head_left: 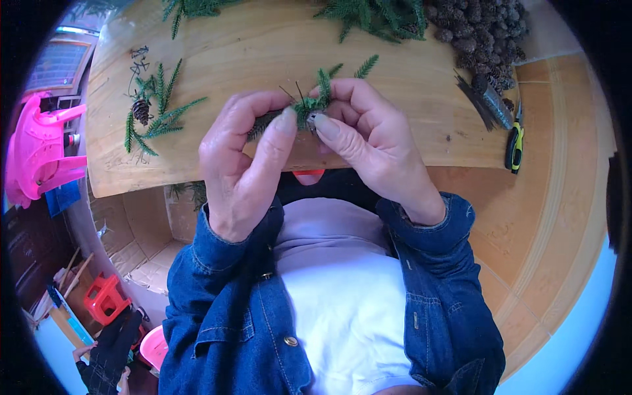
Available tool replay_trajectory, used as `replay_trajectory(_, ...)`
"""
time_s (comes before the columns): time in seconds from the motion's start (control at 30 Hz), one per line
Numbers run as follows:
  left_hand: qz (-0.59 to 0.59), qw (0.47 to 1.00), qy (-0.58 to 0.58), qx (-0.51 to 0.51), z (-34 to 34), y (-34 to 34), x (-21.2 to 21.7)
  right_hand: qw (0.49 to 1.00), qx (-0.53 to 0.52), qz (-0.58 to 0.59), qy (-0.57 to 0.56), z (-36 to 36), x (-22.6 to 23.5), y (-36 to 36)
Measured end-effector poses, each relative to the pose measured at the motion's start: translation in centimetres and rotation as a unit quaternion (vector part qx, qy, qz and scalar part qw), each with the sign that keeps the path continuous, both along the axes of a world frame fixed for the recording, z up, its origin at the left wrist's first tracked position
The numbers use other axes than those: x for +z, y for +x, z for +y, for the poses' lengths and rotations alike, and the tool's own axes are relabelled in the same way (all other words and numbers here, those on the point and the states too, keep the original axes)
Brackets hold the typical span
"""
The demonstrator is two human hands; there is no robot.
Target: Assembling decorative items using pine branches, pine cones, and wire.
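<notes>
Above the near edge of the wooden table (263, 56), both hands meet on a small green fir sprig (323, 84). Thumb and fingers of my left hand (247, 148) pinch it from the left. From the other side my right hand (375, 131) is closed on its base, the thumb pressing near a small greyish end that I cannot make out. Two thin dark wires (299, 91) stick up between the hands. Part of the sprig is hidden behind the fingers. A loose fir tip (367, 66) lies just beyond my right hand.
Left on the table, a pine cone (141, 110) lies among fir sprigs (168, 122) near tangled dark wire (138, 62). Fir branches (378, 16), a pine cone heap (471, 29), a wire bundle (475, 102) and a green-and-black-handled tool (515, 148) lie right. Below are a pink stool (43, 148) and a cardboard box (148, 217).
</notes>
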State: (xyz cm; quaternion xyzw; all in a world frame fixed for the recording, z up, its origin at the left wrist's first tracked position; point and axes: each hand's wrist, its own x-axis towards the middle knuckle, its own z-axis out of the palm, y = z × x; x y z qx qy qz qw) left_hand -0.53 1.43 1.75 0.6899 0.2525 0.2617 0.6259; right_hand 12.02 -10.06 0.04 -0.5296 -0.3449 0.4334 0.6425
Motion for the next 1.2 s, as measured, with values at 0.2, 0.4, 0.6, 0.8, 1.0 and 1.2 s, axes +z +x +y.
replay_trajectory(0.2, -0.001, 1.0, -0.015, 0.0, 0.0, 0.5, -0.5, 0.998, 0.006, 0.001, -0.062, -0.4, 0.9, -0.2)
replay_trajectory(0.4, -0.041, 0.998, 0.052, 0.009, -0.4, 1.0, -1.2, 0.998, -0.027, -0.044, -0.024, -0.7, 0.2, -0.9)
replay_trajectory(0.6, -0.041, 0.99, 0.137, 0.013, -0.5, 1.5, -1.2, 0.999, -0.028, -0.037, -0.014, -0.6, 0.5, -0.9)
replay_trajectory(0.8, -0.049, 0.991, 0.123, 0.018, -0.6, 1.9, -1.1, 0.997, -0.041, -0.061, -0.021, -0.7, 0.6, -0.7)
replay_trajectory(1.0, -0.069, 0.99, 0.117, 0.038, -0.7, 2.3, -1.1, 0.998, -0.05, -0.042, -0.007, -0.4, 0.8, -0.8)
replay_trajectory(1.2, -0.046, 0.977, 0.208, 0.01, 0.0, 2.4, -0.9, 0.996, -0.055, -0.063, -0.007, -0.4, 1.1, -0.8)
